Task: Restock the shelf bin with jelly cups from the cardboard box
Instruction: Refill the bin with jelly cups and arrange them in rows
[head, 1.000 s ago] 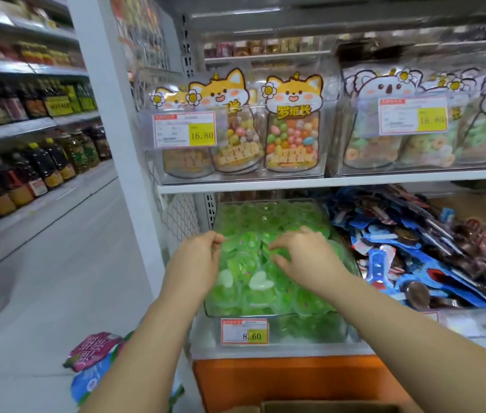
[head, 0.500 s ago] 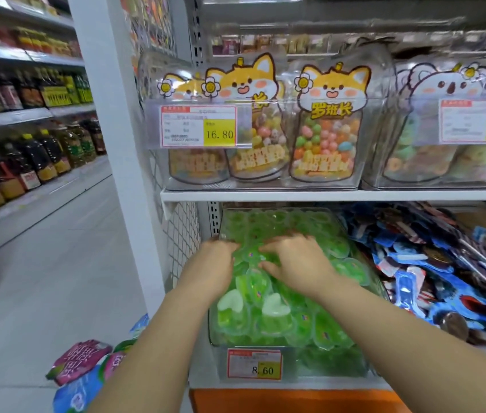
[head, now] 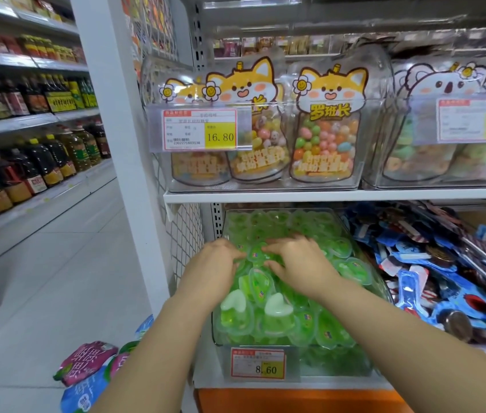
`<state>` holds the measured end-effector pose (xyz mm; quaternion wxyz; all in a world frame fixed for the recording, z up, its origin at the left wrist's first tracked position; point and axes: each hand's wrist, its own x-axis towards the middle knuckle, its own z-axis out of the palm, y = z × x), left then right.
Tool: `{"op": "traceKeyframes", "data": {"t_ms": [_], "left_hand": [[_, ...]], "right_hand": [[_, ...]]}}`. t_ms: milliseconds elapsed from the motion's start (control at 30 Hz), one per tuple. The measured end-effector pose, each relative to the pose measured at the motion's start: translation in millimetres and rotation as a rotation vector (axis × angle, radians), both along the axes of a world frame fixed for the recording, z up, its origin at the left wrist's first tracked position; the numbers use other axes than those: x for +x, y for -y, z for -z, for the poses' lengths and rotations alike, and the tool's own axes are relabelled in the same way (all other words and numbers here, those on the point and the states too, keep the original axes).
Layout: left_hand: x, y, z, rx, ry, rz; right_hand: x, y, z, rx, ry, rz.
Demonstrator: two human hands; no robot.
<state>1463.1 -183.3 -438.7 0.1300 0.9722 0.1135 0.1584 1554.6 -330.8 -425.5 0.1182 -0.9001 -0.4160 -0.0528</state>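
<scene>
pressing jelly cups (head: pixel 261 286) beneath half-bent fingers (head: pixel 276 248), right hand (head: pixel 301 262) is gripping nothing; left hand (head: pixel 216 265) grip unclear; bin (head: pixel 335 363) is nearing full

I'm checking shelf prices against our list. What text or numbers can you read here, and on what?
"16.80": price tag on the upper-left clear bin.
"罗班长": fox-faced candy pouch in that bin.
"8.60": lower price tag on the jelly cup bin.
Too blurred or small: right-hand price tag, bottle labels, fine print on all tags.
</scene>
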Motion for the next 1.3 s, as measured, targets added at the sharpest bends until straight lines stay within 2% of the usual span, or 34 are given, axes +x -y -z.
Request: {"op": "traceKeyframes", "data": {"t_ms": [867,1067,1300], "left_hand": [[-0.8,1.2,-3.4,-0.014,0.040,-0.018],[-14.3,4.5,-13.6,-0.094,0.069,0.001],[-35.7,20.0,-21.2,-0.129,0.104,-0.016]], "right_hand": [[-1.6,14.1,-6.9,0.133,0.027,-0.022],[-27.4,49.7,-12.5,0.234,-0.150,-0.099],[-62.5,54.2,3.2,0.135,-0.187,-0.014]]}}
